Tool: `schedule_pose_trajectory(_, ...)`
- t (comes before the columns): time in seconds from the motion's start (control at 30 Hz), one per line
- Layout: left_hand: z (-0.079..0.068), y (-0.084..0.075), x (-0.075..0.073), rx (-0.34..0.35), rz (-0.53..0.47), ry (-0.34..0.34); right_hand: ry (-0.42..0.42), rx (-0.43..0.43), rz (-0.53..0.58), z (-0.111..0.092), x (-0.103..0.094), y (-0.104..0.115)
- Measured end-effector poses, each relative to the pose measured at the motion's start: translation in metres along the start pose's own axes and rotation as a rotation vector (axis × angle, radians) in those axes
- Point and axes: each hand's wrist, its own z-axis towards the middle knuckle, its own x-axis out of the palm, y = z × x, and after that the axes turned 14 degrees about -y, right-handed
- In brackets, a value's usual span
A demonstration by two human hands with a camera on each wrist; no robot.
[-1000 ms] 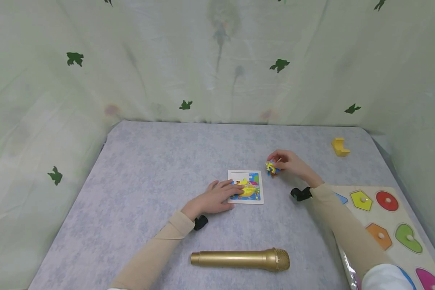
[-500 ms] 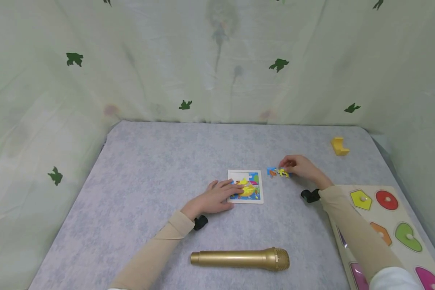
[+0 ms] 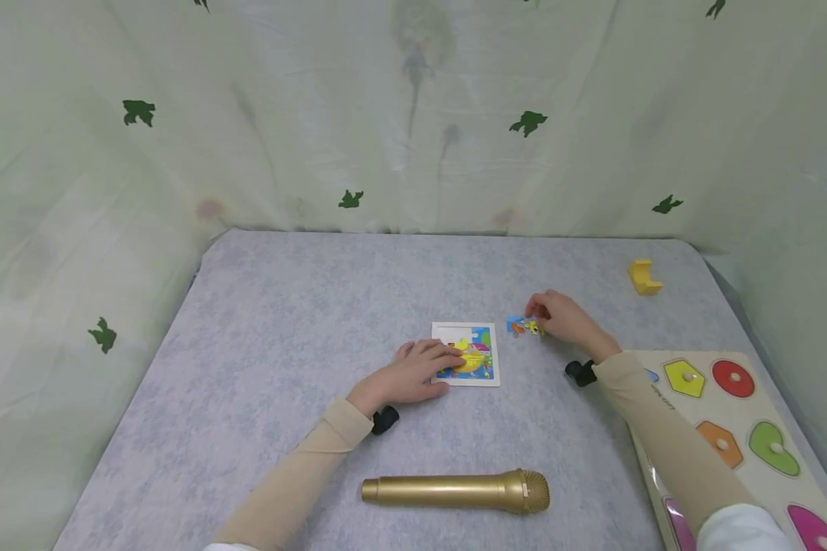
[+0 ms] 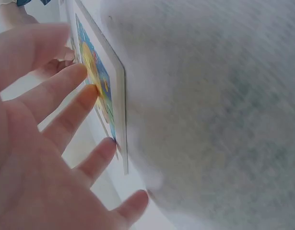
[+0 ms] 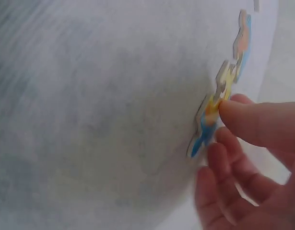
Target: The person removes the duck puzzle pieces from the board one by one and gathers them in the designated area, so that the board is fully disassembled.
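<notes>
The left hand [image 3: 413, 375] lay to the left of the small puzzle tray [image 3: 448, 334], its fingers spread and nearly straight, reaching rightward over the tray's rim so that the fingertips touched the yellow duck picture [image 3: 473, 361]. The white far-left part of the tray showed beyond those fingers.

The right hand [image 3: 563, 317] was right of the tray and slightly farther off, its fingers curled. It pinched a yellow-and-blue puzzle piece [image 5: 206, 123], the thumb against the piece and the other fingertips close behind it. The piece was at the hand's left end, low over the tabletop [image 3: 282, 306] or on it; I could not tell which. More yellow pattern ran leftward from it, and whether that was a separate piece was unclear. Farther left, between the right hand and the tray, lay a blue-and-orange piece [image 3: 514, 325], apart from the tray.

A gold microphone [image 3: 455, 491] lay on the near side, a knobbed shape board [image 3: 737, 409] to the near right, partly under the right forearm, and a yellow block [image 3: 644, 278] at the far right.
</notes>
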Motion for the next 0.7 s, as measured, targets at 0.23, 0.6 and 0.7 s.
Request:
schedule_pose_trajectory(0.23, 0.007, -0.006, 0.0, 0.059, 0.044, -0.033, 0.045, -0.071, 0.227, -0.001, 0.01, 0.026)
schedule_pose_trajectory(0.6, 0.017, -0.009, 0.003, 0.053, 0.107, 0.063, 0.145, -0.169, 0.153, 0.003, 0.035, 0.054)
schedule_pose_trajectory(0.7, 0.017, -0.01, 0.003, 0.051, 0.098, 0.07, 0.139, -0.169, 0.129, 0.003, 0.039, 0.058)
